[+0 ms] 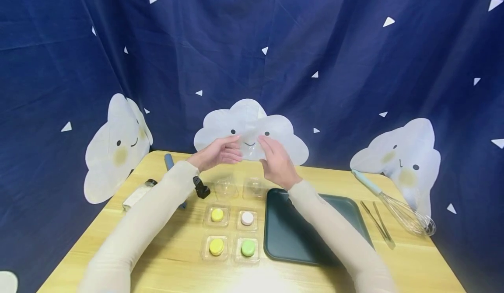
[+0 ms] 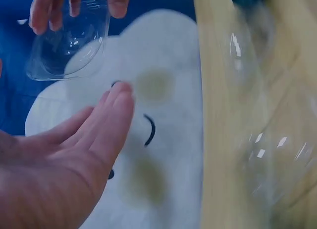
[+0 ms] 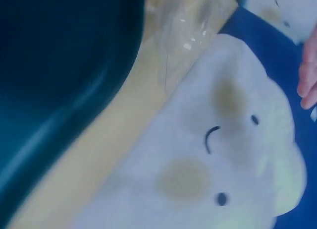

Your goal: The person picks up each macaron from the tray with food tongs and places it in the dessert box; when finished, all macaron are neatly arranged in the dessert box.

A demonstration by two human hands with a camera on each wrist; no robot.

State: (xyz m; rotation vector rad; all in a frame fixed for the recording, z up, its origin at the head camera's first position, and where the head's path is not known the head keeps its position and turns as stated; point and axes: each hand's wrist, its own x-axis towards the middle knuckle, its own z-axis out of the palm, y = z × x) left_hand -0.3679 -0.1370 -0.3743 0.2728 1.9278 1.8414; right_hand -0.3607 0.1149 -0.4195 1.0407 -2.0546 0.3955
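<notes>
The person's right hand (image 1: 278, 164), near the centre of the head view, pinches a clear, squarish, domed plastic lid (image 2: 69, 45) between thumb and fingers; the left-wrist view shows the lid at upper left, below those fingertips. The right hand is therefore the nearer one. The left hand (image 1: 216, 154), left of centre in the head view, holds nothing, its fingers loosely extended toward the lid; in the left-wrist view they end below and right of it, apart in the picture, though depth cannot be told. The lid looks roughly as long as wide, with no clear long axis. Four clear, square plastic bases (image 1: 206, 224) with round yellow, pale and green macarons (image 1: 248, 248) lie at lower centre of the head view, below both hands.
</notes>
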